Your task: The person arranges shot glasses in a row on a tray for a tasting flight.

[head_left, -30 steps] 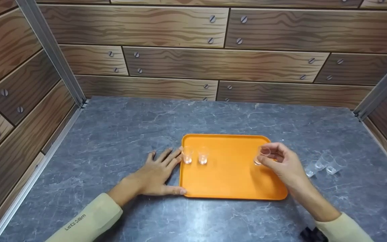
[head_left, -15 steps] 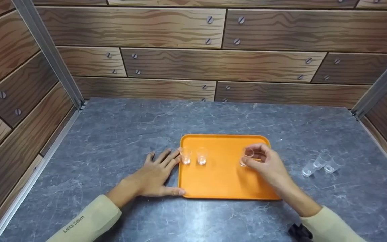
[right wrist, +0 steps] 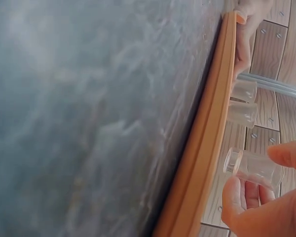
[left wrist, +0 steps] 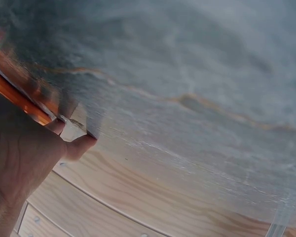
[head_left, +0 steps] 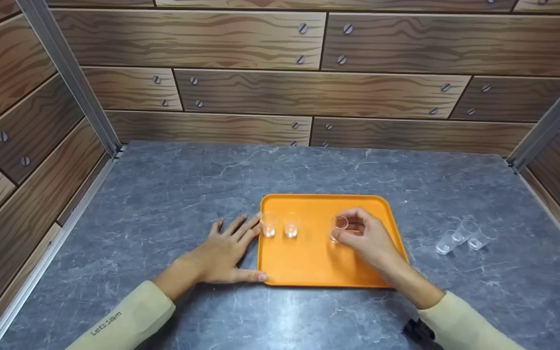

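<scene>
My right hand (head_left: 370,238) pinches a small clear shot glass (head_left: 339,224) over the middle of the orange tray (head_left: 309,267). In the right wrist view, this shot glass (right wrist: 259,168) sits between thumb and fingers, its thick base pointing towards the tray. Two similar glasses stand on the tray's left side, one at the left rim (head_left: 269,227) and another glass (head_left: 291,227) just right of it. My left hand (head_left: 221,257) lies spread on the table, fingertips and thumb against the tray's left edge. The left wrist view shows those fingers (left wrist: 79,147) beside the orange rim.
Right of the tray, three more clear glasses lie close together on the grey marbled table, among them a middle glass (head_left: 465,230) and a right-hand glass (head_left: 483,239). Wood-patterned walls (head_left: 241,90) and metal corner posts (head_left: 73,78) bound the table's back and sides.
My right hand has moved left across the tray with the shot glass, from the right rim to near the middle. The left hand has stayed at the tray's left edge.
</scene>
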